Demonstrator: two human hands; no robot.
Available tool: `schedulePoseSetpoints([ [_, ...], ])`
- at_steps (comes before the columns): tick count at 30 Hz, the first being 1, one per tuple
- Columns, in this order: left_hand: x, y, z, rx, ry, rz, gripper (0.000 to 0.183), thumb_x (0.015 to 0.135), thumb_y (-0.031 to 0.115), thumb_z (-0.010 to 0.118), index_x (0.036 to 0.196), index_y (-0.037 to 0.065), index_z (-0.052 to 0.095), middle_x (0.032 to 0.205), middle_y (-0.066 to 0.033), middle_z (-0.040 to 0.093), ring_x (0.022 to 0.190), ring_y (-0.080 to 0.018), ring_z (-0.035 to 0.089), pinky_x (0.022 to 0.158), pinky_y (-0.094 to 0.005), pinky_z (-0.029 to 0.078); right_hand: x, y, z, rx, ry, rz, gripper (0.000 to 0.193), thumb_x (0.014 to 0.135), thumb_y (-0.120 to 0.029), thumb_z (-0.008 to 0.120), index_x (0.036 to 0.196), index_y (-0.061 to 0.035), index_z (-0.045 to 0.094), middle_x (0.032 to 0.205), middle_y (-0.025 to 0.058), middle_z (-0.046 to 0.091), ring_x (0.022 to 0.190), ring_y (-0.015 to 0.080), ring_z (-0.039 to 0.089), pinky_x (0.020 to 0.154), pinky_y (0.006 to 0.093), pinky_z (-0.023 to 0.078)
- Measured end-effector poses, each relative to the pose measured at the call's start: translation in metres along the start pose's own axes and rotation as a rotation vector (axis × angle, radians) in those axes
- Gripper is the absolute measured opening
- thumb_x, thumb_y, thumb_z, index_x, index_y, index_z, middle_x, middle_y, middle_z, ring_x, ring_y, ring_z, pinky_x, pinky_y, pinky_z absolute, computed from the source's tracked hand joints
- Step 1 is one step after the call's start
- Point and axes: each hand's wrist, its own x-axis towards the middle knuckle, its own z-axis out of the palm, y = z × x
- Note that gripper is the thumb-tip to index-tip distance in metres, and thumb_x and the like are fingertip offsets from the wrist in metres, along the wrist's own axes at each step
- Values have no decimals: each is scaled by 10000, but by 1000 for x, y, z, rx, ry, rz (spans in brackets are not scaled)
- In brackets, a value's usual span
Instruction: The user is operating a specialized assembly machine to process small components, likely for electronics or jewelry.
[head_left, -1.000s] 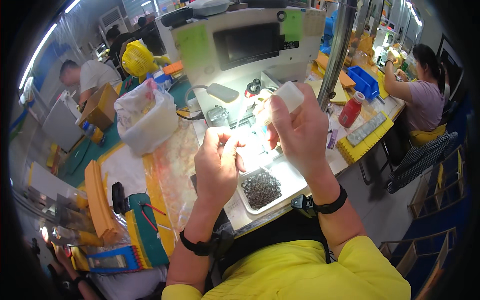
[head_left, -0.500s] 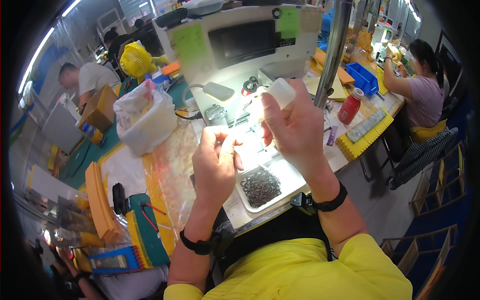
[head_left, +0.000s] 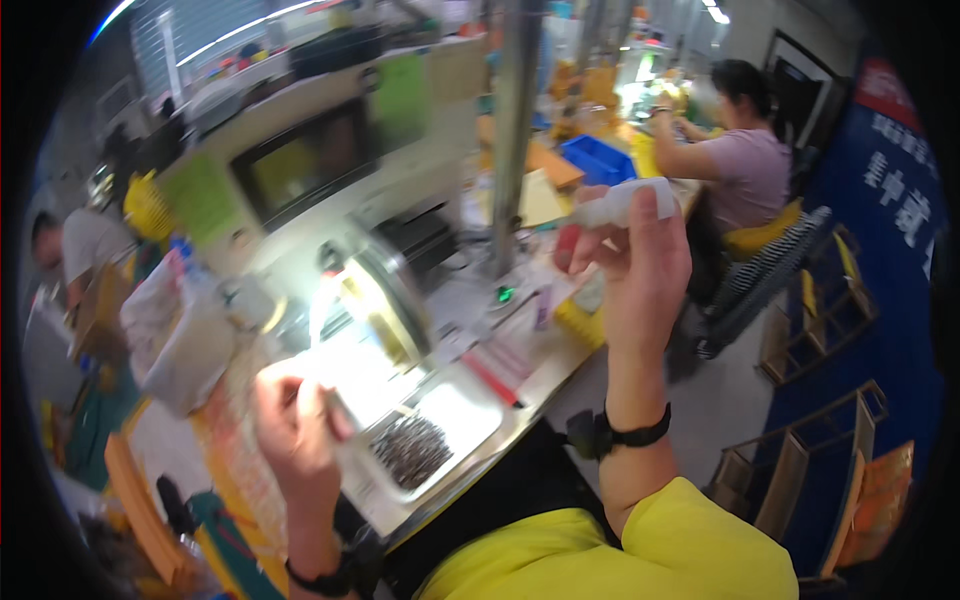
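Holding: right hand (head_left: 643, 262) | bottle (head_left: 612, 206) | whitish, translucent, slightly blurred | nearly sideways

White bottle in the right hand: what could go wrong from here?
The white bottle is tipped roughly sideways in the right hand, so it might drip if open; blur hides whether it is.
The left hand is close to the white tray; a bump could scatter its dark pieces.
Glare by that hand's fingertips could hide a slip.

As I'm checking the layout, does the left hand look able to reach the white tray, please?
Probably yes: the left hand is just left of the white tray, with nothing visible standing between them.
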Motion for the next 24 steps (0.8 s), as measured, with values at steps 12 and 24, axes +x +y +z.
schedulePoseSetpoints([
  [12, -4, -1, 8, 95, 71, -7, 85, 1208, 101, 513, 1154, 43, 543, 920, -34, 567, 572, -82, 517, 518, -225, 410, 100, 57, -111, -681, -133, -42, 269, 1191, -280, 632, 1287, -29, 632, 1015, 85, 773, 776, 120, 725, 657, 282, 575],
  [24, -18, 1, 19, 113, 99, 76, 99, 1110, -48, 597, 1164, 26, 632, 1207, -101, 695, 748, -82, 597, 643, -216, 470, 95, 66, -113, -1090, -109, -203, 442, 1094, -330, 727, 1350, 29, 688, 1294, 293, 745, 1222, 460, 726, 1013, 538, 566],
])
